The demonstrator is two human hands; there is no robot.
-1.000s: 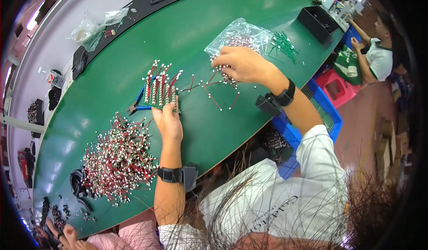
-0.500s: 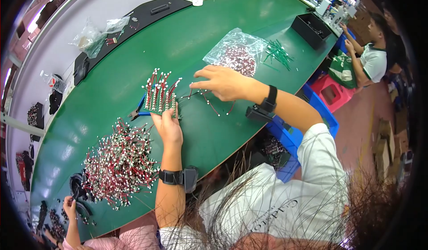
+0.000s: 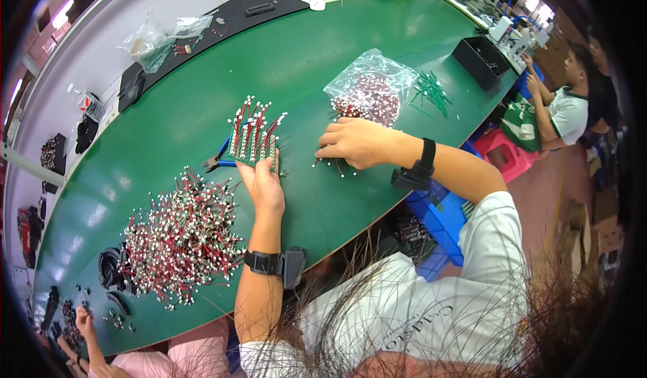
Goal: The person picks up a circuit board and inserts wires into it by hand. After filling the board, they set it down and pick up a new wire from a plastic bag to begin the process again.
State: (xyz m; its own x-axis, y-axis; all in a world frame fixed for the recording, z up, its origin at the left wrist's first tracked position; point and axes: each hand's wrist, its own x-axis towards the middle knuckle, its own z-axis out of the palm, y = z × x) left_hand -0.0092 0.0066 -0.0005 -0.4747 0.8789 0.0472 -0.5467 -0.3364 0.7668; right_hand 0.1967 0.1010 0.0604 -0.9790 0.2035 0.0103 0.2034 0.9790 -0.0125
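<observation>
My left hand (image 3: 265, 184) grips the lower edge of a green circuit board panel (image 3: 253, 151), tilted up off the table. Rows of short red-and-black wires with white connectors stand up from the panel. To its right, my right hand (image 3: 355, 140) is low over a few loose connector wires (image 3: 342, 170), fingers curled down and together. What lies between those fingertips is hidden. Blue-handled pliers (image 3: 221, 160) rest on the table just left of the panel. A big heap of red wires with white connectors (image 3: 182, 240) spreads nearer me on the left.
Beyond my right hand lie a clear plastic bag of wires (image 3: 371, 84) and scattered green strips (image 3: 432, 93). A black bin (image 3: 480, 64) sits at the far right of the green table (image 3: 283, 61). Blue crates (image 3: 438, 226) stand below the edge. Another person's hand (image 3: 84, 321) is at lower left.
My right hand has come down onto the loose wires, its fingers going from spread to curled. My left hand still holds the panel. The whole view has shifted slightly.
</observation>
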